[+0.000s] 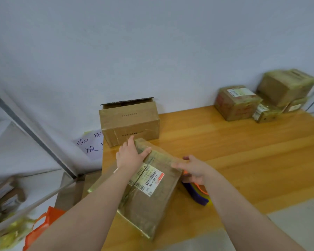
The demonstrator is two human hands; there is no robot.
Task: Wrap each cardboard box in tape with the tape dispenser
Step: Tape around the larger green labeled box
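— Forearms first: how do they reach?
— Both stretch forward over the table to the taped box. The left hand lies flat on its far left corner, fingers straight, gripping nothing.
— And the right hand?
— It is at the box's right edge, fingers spread. It is blurred and seems only to touch.
— The tape dispenser?
— It lies just right of the box, beneath that wrist. An open carton stands just behind the box.

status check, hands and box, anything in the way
Both open: left hand flat on labelled box far end, right hand touching its right edge. Box taped, on table. Beside it tape dispenser, apparently unheld; open-topped carton close behind.
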